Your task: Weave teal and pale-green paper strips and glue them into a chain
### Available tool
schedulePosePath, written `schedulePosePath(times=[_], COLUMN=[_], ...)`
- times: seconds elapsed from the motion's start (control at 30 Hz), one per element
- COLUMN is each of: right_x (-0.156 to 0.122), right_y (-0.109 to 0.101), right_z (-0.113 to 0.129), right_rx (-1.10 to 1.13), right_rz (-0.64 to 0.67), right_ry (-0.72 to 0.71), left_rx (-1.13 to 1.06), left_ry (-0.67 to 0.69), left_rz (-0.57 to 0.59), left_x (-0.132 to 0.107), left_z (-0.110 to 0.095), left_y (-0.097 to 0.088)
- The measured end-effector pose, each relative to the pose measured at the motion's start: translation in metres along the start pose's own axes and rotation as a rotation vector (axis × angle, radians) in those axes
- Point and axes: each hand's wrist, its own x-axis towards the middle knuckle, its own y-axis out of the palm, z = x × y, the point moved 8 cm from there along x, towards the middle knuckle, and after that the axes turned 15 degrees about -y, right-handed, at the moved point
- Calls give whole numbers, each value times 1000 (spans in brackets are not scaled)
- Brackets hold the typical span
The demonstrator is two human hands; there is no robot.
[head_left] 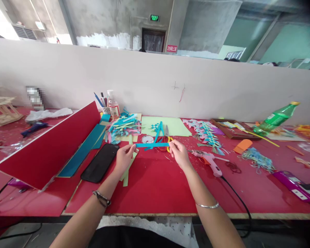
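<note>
A blue paper strip is stretched level between my two hands above the red table. My left hand pinches its left end, and my right hand pinches the right end. Behind the strip lie more blue strips and a pair of scissors with yellow handles, partly hidden by it. Pale green paper strips rest beside my left hand. Farther back is a pale green sheet with a small blue woven piece on it.
A heap of cut strips lies back left, near a bottle. Left are a black phone and a red upright board. A pink glue gun, woven paper pieces and a green bottle are right.
</note>
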Motion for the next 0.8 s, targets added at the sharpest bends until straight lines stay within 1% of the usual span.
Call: schedulePosePath(times=[0.13, 0.27, 0.4, 0.47, 0.57, 0.67, 0.73, 0.8], right_x=[1, 2, 3, 3, 5, 10, 12, 12], right_y=[3, 4, 1, 1, 4, 8, 19, 37], right_z=[0, 5, 25, 37, 49, 56, 56, 55], right_rx=[-42, -65, -69, -46, 59, 217, 338, 425], right_rz=[18, 36, 32, 61, 145, 224, 346, 507], right_ry=[-40, -72, -137, -163, -133, -82, -16, 52], left_rx=[-33, -24, -30, -13, 27, -31, -101, -133], left_ry=[-15, -7, 3, 2, 20, 32, -14, -56], left_rz=[7, 28, 36, 22, -29, -126, -163, -141], left_x=[1, -3, -18, -27, -36, -36, -32, -27], left_z=[0, -9, -18, -20, -22, -19, -11, -5], left_y=[-4, -11, -18, -24, -37, -58, -66, -66])
